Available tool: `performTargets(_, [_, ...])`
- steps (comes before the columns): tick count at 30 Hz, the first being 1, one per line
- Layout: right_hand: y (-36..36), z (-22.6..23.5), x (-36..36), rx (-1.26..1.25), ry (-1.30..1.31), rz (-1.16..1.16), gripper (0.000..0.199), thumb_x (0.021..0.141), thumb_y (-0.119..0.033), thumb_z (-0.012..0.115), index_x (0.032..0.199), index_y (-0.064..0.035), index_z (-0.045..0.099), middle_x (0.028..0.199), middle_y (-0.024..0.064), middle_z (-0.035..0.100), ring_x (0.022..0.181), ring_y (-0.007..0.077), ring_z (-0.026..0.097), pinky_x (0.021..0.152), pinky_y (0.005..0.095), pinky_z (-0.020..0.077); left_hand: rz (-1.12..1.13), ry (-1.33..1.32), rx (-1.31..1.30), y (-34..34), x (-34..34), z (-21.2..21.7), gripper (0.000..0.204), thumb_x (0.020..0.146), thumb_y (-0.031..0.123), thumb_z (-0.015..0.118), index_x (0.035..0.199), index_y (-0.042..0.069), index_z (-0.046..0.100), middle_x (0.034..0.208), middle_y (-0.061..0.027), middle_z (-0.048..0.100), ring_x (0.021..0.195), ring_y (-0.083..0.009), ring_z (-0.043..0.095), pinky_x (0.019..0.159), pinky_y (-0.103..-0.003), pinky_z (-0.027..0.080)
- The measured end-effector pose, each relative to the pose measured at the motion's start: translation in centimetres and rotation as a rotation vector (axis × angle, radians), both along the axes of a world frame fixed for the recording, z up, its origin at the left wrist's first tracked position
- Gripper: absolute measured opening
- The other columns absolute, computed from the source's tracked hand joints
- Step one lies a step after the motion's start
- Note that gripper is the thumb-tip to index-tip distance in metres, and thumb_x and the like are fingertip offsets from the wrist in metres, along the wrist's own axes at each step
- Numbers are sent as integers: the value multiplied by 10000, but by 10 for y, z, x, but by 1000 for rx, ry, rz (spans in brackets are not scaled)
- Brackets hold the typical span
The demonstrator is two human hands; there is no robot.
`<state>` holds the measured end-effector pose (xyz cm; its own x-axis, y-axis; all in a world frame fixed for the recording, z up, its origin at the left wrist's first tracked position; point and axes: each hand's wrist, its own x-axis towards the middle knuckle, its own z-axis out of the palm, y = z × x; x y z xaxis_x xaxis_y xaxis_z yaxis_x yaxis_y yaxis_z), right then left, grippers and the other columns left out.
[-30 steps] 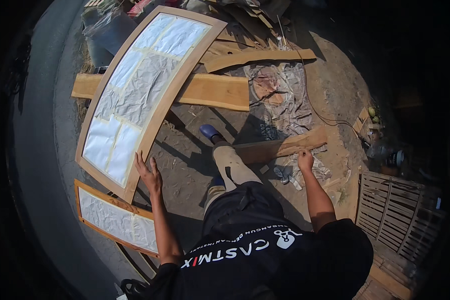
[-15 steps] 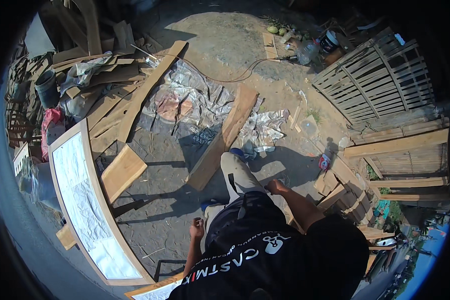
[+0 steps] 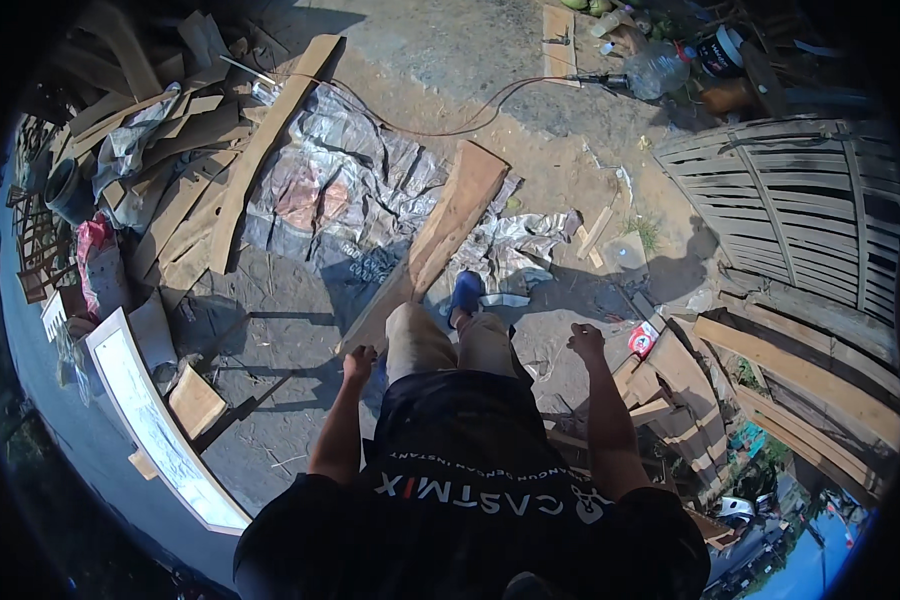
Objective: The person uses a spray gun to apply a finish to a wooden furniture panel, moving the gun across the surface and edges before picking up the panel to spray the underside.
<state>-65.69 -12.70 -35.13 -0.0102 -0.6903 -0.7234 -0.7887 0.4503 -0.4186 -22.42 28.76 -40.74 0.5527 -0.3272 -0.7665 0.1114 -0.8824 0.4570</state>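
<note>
Nearest on my feed, the left hand [image 3: 359, 364] hangs low with its fingers curled, and I can't tell whether they meet or close on anything. The right hand [image 3: 586, 341] hangs level with it across the body, also curled; I can't make out anything in it either.

The plank [image 3: 442, 235] lies on the ground ahead, between the two. I read the left hand as nearer, since the plank's close end sits just beyond it. From there the long axis slants forward and to the right, the broader end pointing away. A blue shoe [image 3: 467, 292] stands just beside its right edge; contact I can't judge.

Farther on, I see the plank crossing a crumpled sheet [image 3: 380, 165], and past that, to the left, a longer board [image 3: 270, 150] slanting a similar way.
</note>
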Motion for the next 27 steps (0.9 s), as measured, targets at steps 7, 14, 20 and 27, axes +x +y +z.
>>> performTargets(7, [-236,-96,7,-170,-142,310,240,848,-241,738,970,-39,693,734,87,689,692,219,699,622,369,551,-17,94,15,-249,50,46,460,979,419,547,954,-13,706,885,-119,774,839,-222,757,796,-345,560])
performTargets(14, [-498,-152,200,-79,-487,-174,283,933,-329,720,931,-53,658,691,79,667,553,163,648,522,290,517,-249,14,40,-525,146,-84,477,976,462,529,937,21,707,853,-130,760,862,-267,743,779,-389,552])
performTargets(20, [-756,-256,268,6,-368,-316,445,899,-488,730,1082,-83,703,804,91,708,646,168,695,533,286,546,-604,-156,-461,-888,176,-149,271,970,290,616,973,31,695,949,-162,734,898,-329,728,764,-399,554])
performTargets(27, [-1033,-454,335,80,-238,-502,659,845,-593,741,1157,-16,672,1032,162,699,858,229,714,703,349,603,-787,-183,-539,-1229,124,-300,417,942,242,677,1295,46,575,1258,-202,636,1146,-363,632,940,-449,516])
